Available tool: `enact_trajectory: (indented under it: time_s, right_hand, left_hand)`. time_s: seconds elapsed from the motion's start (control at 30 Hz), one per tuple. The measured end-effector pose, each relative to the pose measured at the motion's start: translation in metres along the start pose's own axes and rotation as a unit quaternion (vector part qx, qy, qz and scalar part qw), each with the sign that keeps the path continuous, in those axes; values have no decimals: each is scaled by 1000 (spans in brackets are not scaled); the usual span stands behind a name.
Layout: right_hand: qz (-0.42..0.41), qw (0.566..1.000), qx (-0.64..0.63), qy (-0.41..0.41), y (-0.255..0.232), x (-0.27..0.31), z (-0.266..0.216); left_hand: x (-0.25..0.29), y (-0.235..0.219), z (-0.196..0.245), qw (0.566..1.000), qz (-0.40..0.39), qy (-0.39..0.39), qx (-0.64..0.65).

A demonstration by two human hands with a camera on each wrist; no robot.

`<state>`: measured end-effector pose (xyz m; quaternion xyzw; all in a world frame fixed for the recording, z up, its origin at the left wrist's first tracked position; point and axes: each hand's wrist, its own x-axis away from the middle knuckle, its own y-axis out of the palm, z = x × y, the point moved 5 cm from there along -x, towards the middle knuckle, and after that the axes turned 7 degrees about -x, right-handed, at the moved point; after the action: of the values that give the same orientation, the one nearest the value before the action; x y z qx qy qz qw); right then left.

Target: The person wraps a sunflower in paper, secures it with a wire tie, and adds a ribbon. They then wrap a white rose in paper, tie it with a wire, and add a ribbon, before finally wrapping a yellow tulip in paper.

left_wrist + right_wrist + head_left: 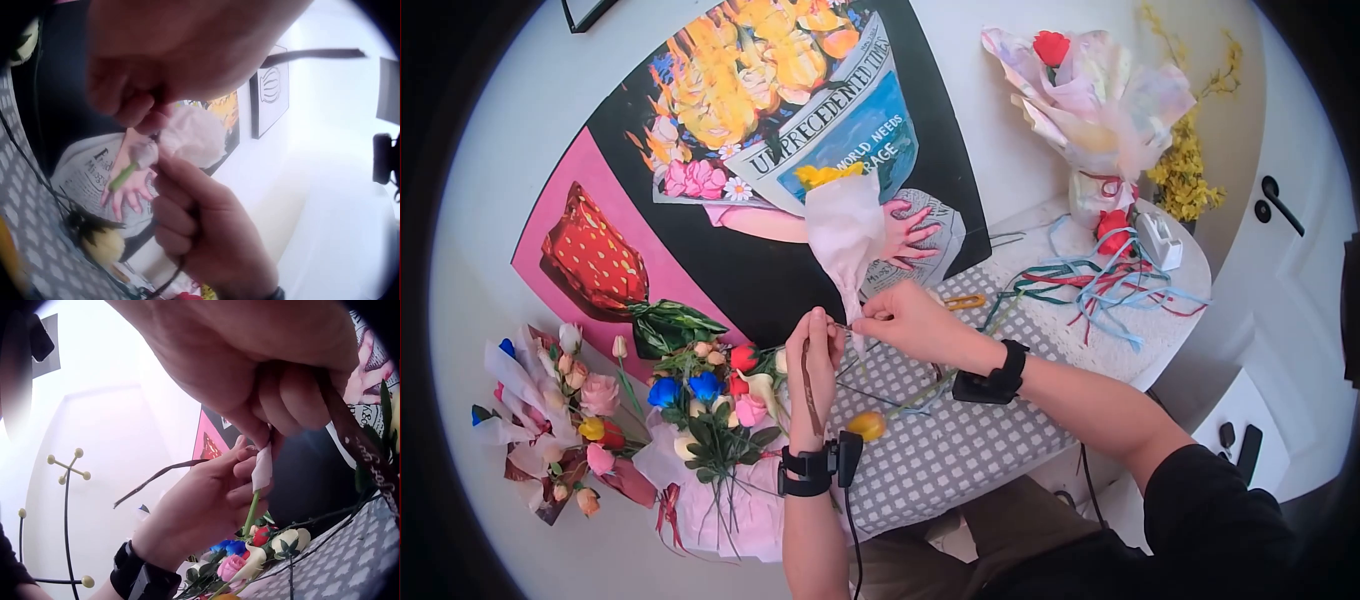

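Note:
A small bouquet in pale pink wrapping paper (pixel 845 225), with a yellow flower (pixel 828 176) at its top, stands upright between my hands. Its gathered lower end narrows to a green stem (pixel 251 512). My left hand (pixel 816 350) pinches a brown ribbon (pixel 809 388) right at this neck, and one tail hangs down over the wrist. From the other side my right hand (pixel 912 322) pinches the ribbon with thumb and forefinger. Another tail (pixel 359 444), with light lettering, hangs from the right hand. The fingers hide the ribbon's crossing at the neck.
Below my hands, a yellow tulip (pixel 866 427) lies on the grey patterned cloth (pixel 960 450). Loose artificial flowers (pixel 720 400) and a wrapped bouquet (pixel 565 420) are at left. At right stand tangled ribbons (pixel 1090 285), a tape dispenser (pixel 1160 242) and another bouquet (pixel 1090 100). A painting (pixel 800 120) is behind.

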<state>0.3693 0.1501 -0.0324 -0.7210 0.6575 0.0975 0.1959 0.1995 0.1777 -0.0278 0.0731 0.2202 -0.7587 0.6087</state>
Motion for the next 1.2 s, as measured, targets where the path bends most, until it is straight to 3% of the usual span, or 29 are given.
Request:
enact_trajectory:
  time_s: [0.03, 0.17, 0.43, 0.7, 1.2]
  right_hand:
    - [-2, 1000, 0, 1, 0, 0, 1]
    - [3, 1000, 0, 1, 0, -1, 0]
    - [2, 999, -35, 36, -1, -3, 7]
    - [-38, 998, -55, -8, -3, -8, 9]
    - [-84, 994, -70, -4, -5, -7, 0]
  left_hand:
    - [3, 3, 0, 996, -27, -64, 49]
    - [2, 5, -10, 984, -22, -107, 137]
    - [0, 2, -17, 976, -39, -92, 192]
    - [0, 1, -13, 971, -58, -97, 211]
    - [-1, -2, -15, 970, -13, -91, 226]
